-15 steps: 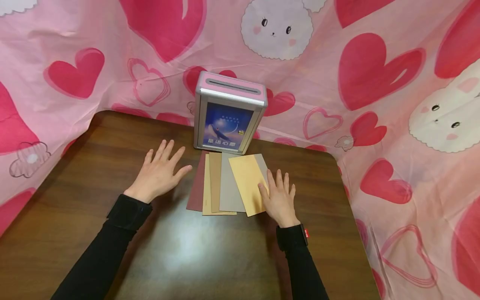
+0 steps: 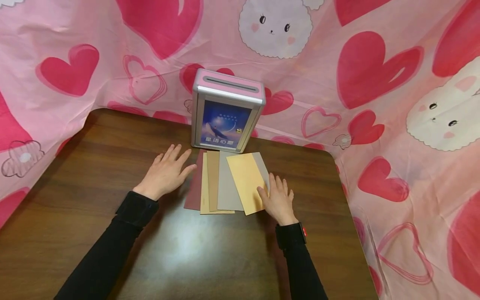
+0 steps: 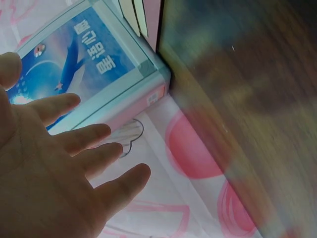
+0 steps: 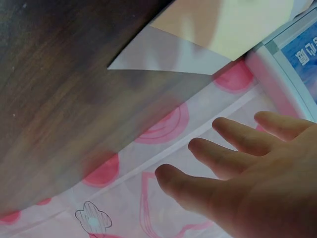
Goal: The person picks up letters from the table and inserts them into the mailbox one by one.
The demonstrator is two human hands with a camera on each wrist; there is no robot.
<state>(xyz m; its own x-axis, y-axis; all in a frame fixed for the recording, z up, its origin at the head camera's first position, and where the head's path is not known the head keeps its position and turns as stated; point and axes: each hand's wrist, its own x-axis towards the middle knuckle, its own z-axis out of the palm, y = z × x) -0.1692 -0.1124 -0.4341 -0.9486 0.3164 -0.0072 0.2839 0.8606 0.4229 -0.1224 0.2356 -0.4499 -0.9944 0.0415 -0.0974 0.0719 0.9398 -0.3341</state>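
Observation:
Several envelopes lie overlapped like a fan on the table in the head view: a maroon envelope (image 2: 193, 193) at the left, tan ones (image 2: 213, 179) beside it, a grey envelope (image 2: 228, 187), and a pale yellow envelope (image 2: 244, 177) on top at the right. My left hand (image 2: 162, 173), fingers spread, is left of the maroon envelope and holds nothing. At the yellow envelope's right edge, my right hand (image 2: 279, 202) has its fingers extended and overlaps that edge in the head view. Both wrist views show the hands with straight, separated fingers and nothing in them.
Behind the envelopes stands a pink and silver box (image 2: 226, 110) with a slot in its top, a small lock and a blue picture front. A pink cloth (image 2: 300, 75) with hearts hangs round the back and right of the wooden table (image 2: 210, 258).
My left hand has moved right, closer to the maroon envelope. The right hand has barely moved, and the envelopes lie as before. The head view has shifted slightly.

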